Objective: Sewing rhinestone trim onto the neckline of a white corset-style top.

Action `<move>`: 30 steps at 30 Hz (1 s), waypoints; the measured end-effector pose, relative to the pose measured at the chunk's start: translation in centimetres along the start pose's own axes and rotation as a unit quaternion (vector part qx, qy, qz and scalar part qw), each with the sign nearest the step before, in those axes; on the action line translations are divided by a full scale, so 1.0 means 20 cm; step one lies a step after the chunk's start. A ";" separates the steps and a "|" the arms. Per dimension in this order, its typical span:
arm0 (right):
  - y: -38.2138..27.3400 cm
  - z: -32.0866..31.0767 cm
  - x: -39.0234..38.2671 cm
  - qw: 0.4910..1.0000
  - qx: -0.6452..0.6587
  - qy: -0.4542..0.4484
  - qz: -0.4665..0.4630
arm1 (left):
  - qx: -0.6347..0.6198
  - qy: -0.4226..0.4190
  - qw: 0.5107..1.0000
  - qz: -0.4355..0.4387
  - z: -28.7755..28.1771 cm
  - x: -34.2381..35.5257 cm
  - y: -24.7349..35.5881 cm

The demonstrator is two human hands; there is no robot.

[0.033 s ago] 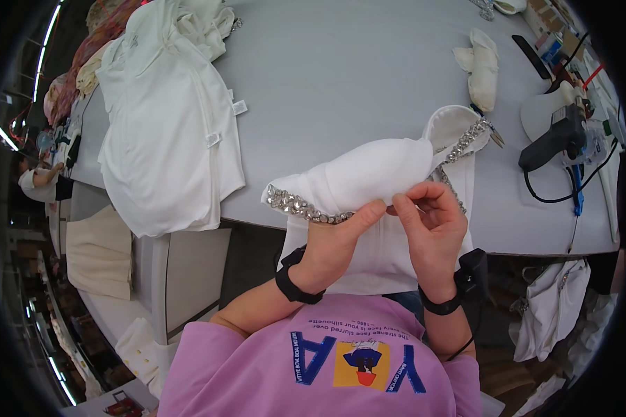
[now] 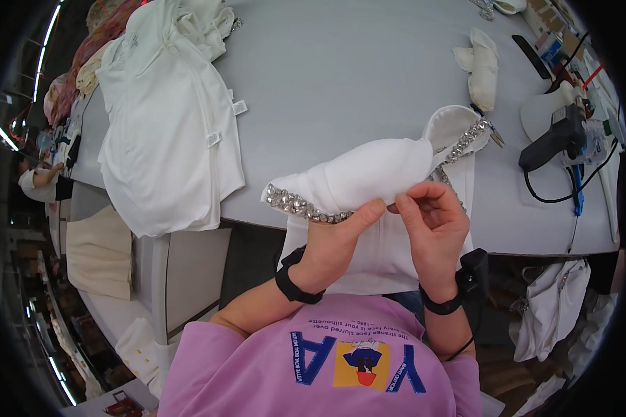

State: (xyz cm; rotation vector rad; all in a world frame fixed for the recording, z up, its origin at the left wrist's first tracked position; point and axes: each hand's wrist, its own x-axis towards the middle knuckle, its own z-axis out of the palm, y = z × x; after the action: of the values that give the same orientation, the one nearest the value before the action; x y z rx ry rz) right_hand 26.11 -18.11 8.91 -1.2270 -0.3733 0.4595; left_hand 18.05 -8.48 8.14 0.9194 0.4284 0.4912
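A white garment [image 2: 375, 170] with moulded cups and silver rhinestone trim [image 2: 295, 204] rests on the table's near edge, its lower part hanging toward me. My left hand [image 2: 334, 243] is closed on the garment's near cup edge, thumb on top and the other fingers hidden underneath. Close to that thumb, my right hand [image 2: 435, 222] pinches thumb and forefinger together, the other fingers curled. Whatever lies in this pinch is too small to make out. Behind the right hand stands the second cup [image 2: 452, 125], also edged with rhinestones.
More white garments [image 2: 170, 139] are piled at the left of the grey table [image 2: 341, 69]. To the right lie a rolled white cloth piece [image 2: 483, 69], small pointed snips [image 2: 495, 135], a black handheld device [image 2: 556, 139] with a cable and a dark flat bar [image 2: 531, 57]. Another person [image 2: 38, 182] is far left.
My right hand has shifted very slightly to the right, opening a small gap from the left thumb. The garment and left hand look the same.
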 end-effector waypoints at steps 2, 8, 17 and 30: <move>-0.02 -0.01 0.01 1.000 -0.003 -0.014 0.005 | -0.004 -0.008 1.000 -0.004 -0.01 0.02 0.00; -0.02 -0.01 0.03 1.000 0.019 -0.011 0.002 | -0.027 -0.004 1.000 -0.007 0.02 0.03 0.02; 0.08 -0.04 0.05 0.999 -0.032 -0.002 -0.023 | -0.020 0.040 0.998 -0.035 0.04 0.05 -0.05; -0.27 -0.72 0.13 0.972 -0.168 0.162 -0.037 | 0.000 0.090 0.996 -0.017 -0.03 0.26 -0.20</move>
State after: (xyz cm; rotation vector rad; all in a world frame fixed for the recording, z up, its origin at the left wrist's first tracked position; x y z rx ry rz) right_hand 36.35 -29.86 9.86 -1.5842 -0.2191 0.1261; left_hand 22.77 -7.25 3.80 0.8707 0.6061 0.5444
